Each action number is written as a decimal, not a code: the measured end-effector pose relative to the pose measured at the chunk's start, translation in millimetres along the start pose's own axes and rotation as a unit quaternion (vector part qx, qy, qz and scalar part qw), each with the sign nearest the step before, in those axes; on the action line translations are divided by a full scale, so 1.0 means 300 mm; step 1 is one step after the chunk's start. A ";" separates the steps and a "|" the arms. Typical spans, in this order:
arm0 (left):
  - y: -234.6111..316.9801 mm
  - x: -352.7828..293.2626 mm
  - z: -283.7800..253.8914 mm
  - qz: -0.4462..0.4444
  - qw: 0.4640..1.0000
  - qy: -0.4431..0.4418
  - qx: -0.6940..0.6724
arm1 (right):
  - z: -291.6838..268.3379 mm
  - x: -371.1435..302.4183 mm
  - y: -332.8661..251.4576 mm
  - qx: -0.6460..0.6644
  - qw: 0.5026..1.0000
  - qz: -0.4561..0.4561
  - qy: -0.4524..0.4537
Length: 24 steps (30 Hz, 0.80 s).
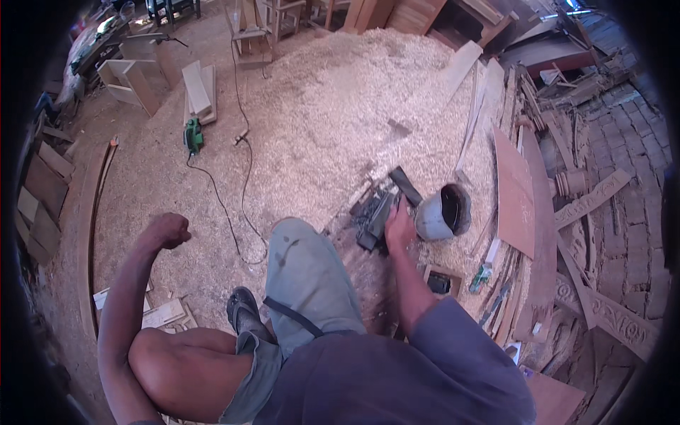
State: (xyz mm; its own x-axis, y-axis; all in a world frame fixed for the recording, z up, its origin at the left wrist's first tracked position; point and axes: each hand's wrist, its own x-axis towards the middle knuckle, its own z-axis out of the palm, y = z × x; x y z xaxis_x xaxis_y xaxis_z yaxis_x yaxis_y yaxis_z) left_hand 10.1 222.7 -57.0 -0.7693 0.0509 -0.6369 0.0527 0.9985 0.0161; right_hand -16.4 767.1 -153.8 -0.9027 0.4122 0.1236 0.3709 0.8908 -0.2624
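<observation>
Right hand [401, 230] at several dark pieces [374, 218]; one bucket [432, 218].

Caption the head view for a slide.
Right hand at dark pieces beside grey bucket; left hand curled over wood shavings.

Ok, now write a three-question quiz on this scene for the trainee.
1. Which hand is at the dark pieces, left or right?
2. True or false: the left hand is holding the bucket.
3. What colour, mainly, is the corded tool lying by the planks?

Key
1. The right hand.
2. False: the left hand is curled, well apart from the bucket.
3. Green.
</observation>
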 end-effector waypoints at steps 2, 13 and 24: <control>0.028 -0.005 -0.006 0.039 0.998 0.023 -0.036 | 0.039 -0.057 0.043 0.012 0.999 -0.031 0.038; 0.024 -0.022 0.017 0.041 0.997 0.028 -0.051 | 0.007 -0.094 0.008 0.001 1.000 -0.012 0.002; 0.032 -0.029 0.004 0.031 0.998 0.011 -0.047 | -0.003 -0.074 -0.002 0.000 1.000 0.015 -0.025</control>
State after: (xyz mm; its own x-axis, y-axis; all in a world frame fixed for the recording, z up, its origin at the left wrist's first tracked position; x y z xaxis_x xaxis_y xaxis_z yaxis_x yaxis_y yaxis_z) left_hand 18.0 231.8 -52.1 -0.7798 0.1114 -0.6160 0.0412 0.9910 0.1271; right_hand 3.5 757.5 -155.4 -0.9009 0.4288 0.0669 0.3983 0.8781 -0.2651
